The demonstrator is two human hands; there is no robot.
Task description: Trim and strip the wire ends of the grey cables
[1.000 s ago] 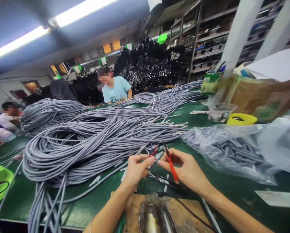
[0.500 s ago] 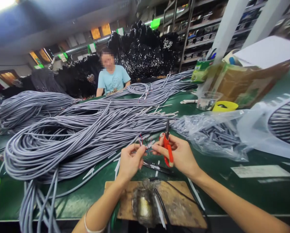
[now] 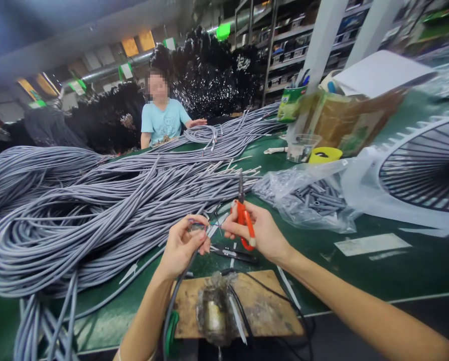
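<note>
My left hand (image 3: 184,245) is closed on the end of a grey cable (image 3: 170,308), whose sheath runs down past my wrist. Thin coloured wires (image 3: 198,222) fan out of that end between my fingertips. Red-handled scissors (image 3: 249,228) rest in my right hand (image 3: 267,233), dark blades pointing up and away. Thumb and forefinger of the same hand pinch close to the wire tips, just right of my left fingers; whether they grip a wire is too small to tell. Below the hands lies a black tool (image 3: 235,253) on the green table.
Bundles of grey cable (image 3: 77,210) cover the left and middle. On the right are a clear bag of grey tubes (image 3: 310,198), a fan (image 3: 427,165) and a yellow ring (image 3: 325,155). A wooden board (image 3: 269,306) bears a motor-like device (image 3: 216,313). A person (image 3: 164,120) sits opposite.
The view has shifted, so the scene sits further left. My left hand has turned, showing the cable along my forearm. The person opposite has stretched an arm over the cables.
</note>
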